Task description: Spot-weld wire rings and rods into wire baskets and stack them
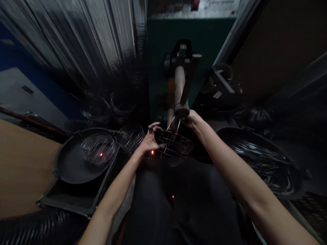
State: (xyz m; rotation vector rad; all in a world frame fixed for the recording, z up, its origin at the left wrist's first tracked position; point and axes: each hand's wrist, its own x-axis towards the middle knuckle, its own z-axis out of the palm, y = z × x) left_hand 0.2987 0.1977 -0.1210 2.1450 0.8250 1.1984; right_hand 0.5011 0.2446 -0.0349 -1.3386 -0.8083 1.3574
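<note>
A round wire rack (176,144) lies between my hands, under the electrode arm (180,85) of a green spot-welding machine (204,37). My left hand (150,140) grips the rack's left rim, thumb below and fingers curved above. On the other side, my right hand (193,119) is curled close beside the tip of the arm. Its fingertips are partly hidden there, and what they pinch does not show. Thin wires (175,131) stand up from the rack toward the electrode. Orange sparks (152,152) glow near my left wrist and over my lap.
At left, a dark round pan (68,163) holds a bundle of wire rings (99,148); more wire rings (130,136) stand beside it. A second pan at right holds many bent wires (255,153). Corrugated sheeting (84,37) rises behind. Wire coils (38,223) lie at lower left.
</note>
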